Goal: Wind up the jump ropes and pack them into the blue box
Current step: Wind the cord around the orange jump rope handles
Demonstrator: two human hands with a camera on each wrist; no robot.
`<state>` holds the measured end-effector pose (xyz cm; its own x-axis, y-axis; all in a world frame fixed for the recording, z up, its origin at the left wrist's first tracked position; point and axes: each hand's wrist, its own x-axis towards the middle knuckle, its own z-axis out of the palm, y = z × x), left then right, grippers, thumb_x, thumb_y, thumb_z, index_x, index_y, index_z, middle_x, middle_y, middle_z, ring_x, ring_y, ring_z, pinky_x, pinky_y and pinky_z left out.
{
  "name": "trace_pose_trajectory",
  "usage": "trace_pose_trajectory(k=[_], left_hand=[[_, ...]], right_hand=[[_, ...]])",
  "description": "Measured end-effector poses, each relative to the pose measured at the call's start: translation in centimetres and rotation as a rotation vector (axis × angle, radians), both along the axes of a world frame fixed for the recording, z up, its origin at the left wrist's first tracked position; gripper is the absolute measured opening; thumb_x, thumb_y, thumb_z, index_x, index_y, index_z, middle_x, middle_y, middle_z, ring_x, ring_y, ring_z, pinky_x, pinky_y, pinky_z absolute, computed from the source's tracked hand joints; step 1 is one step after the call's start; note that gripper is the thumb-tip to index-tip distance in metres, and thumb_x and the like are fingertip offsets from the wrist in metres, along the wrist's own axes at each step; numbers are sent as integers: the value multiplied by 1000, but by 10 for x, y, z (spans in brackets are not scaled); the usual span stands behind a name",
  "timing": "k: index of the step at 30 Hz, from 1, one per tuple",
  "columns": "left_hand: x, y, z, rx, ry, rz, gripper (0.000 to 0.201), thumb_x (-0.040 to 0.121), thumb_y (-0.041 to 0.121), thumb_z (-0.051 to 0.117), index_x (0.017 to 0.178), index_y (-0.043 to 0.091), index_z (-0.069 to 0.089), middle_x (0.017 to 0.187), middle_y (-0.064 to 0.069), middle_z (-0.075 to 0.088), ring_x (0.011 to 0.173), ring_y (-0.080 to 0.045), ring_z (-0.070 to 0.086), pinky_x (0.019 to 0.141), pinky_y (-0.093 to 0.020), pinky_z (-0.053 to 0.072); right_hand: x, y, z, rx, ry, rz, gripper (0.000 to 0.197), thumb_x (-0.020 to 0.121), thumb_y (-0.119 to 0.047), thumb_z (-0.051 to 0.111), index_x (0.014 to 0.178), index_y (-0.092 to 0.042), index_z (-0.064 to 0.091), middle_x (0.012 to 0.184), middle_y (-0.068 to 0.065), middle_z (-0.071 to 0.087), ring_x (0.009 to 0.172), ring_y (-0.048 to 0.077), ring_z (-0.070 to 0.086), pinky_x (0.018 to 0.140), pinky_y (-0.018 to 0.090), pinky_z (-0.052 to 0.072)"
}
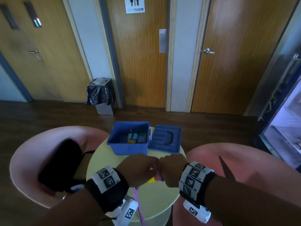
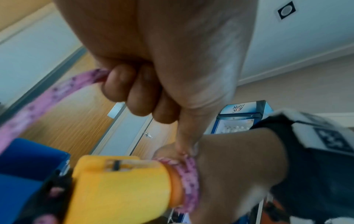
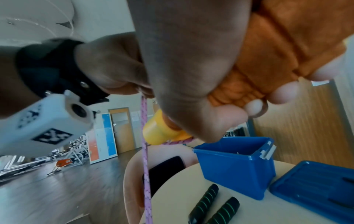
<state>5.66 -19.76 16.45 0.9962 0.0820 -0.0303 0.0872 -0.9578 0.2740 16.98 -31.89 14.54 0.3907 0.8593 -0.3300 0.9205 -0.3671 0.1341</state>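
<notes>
Above the tabletop [image 1: 156,199], right hand [image 1: 173,170] gripping yellow handle [image 2: 122,186], left hand [image 1: 138,168] pinching pink rope [image 3: 145,166] hanging straight down.

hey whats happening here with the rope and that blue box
A person is winding a pink jump rope around its yellow handle. The right hand grips the handle end; the left hand holds the rope. The blue box sits open on the round table, some bundles already inside, and two black handles lie waiting.

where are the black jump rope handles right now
In the right wrist view, the two black handles with green stripes lie side by side on the round table, in front of the blue box.
</notes>
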Motion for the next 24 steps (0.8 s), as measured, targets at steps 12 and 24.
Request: trace_pose_trajectory(k=[12, 24], left_hand=[[9, 14, -6, -534, -67, 19, 17, 82, 56, 57, 81, 39, 60, 88, 7, 63, 85, -13, 62, 84, -39, 52], [14, 14, 5, -511, -76, 39, 17, 93, 36, 64, 85, 22, 63, 87, -1, 66, 80, -13, 62, 73, -31, 51]], right_hand=[[6, -19, 48, 28, 71, 212, 8, 82, -20, 61, 78, -20, 55, 74, 1, 58, 64, 25, 59, 62, 31, 53], [21, -35, 42, 272, 118, 76, 30, 70, -35, 68, 91, -27, 47, 86, -6, 60, 75, 19, 61, 73, 34, 54]])
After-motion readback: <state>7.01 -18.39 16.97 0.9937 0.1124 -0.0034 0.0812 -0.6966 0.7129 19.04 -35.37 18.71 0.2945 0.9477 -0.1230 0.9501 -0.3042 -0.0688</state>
